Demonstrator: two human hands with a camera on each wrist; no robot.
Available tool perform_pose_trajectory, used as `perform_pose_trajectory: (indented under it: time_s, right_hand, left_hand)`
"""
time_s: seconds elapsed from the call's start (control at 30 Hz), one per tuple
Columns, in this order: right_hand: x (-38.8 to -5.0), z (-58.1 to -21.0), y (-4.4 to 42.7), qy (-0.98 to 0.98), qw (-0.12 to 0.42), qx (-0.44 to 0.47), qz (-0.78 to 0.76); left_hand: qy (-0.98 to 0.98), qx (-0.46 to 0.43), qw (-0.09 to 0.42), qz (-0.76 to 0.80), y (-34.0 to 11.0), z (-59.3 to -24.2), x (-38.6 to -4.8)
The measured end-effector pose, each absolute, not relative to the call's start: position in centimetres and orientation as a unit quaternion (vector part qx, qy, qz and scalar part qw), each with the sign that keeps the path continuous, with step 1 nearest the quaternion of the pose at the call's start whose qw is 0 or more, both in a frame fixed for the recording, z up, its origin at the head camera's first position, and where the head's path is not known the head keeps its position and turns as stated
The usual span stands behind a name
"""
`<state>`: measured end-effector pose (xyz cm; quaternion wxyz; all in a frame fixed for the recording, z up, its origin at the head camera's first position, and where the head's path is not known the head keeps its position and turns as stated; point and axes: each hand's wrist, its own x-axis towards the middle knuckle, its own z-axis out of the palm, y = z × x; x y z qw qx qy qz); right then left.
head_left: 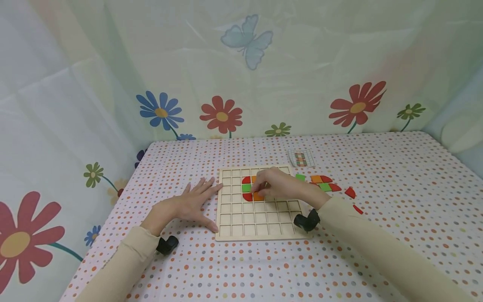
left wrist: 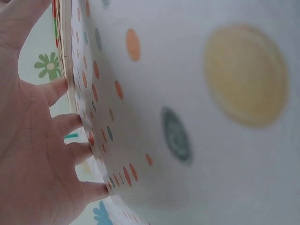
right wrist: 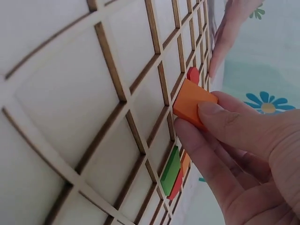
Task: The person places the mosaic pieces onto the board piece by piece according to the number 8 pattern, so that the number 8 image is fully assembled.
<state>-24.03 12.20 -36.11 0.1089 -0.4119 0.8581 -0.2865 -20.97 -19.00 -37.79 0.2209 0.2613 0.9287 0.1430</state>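
Observation:
A wooden grid board point(head_left: 230, 219) lies on the dotted tablecloth, with several colored tiles set in its cells. Among them are a green square tile point(head_left: 246, 188) and a rounded red tile point(head_left: 247, 180). My right hand point(head_left: 277, 183) is over the board and pinches an orange square tile point(right wrist: 190, 101) between thumb and fingers. In the right wrist view, that tile is tilted against the grid, beside a red tile point(right wrist: 192, 74). My left hand point(head_left: 190, 204) has its fingers spread at the board's left edge, with fingertips and thumb touching there.
Loose tiles lie right of the board, including a green tile point(head_left: 324, 187), an orange tile point(head_left: 316, 179) and a red tile point(head_left: 350, 192). A small card with a printed grid pattern point(head_left: 300, 158) lies behind the board. A flowered curtain point(head_left: 302, 105) hangs behind the table.

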Motion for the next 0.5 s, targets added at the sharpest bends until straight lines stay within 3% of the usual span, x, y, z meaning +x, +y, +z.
perform_pose_trajectory:
  time_s: [0.5]
  right_hand:
    - [-23.86,-35.79,11.53,0.879,0.115,-0.386,-0.253]
  left_hand:
    - [0.929,0.260,0.221,0.140,-19.03,-37.98,-21.08]
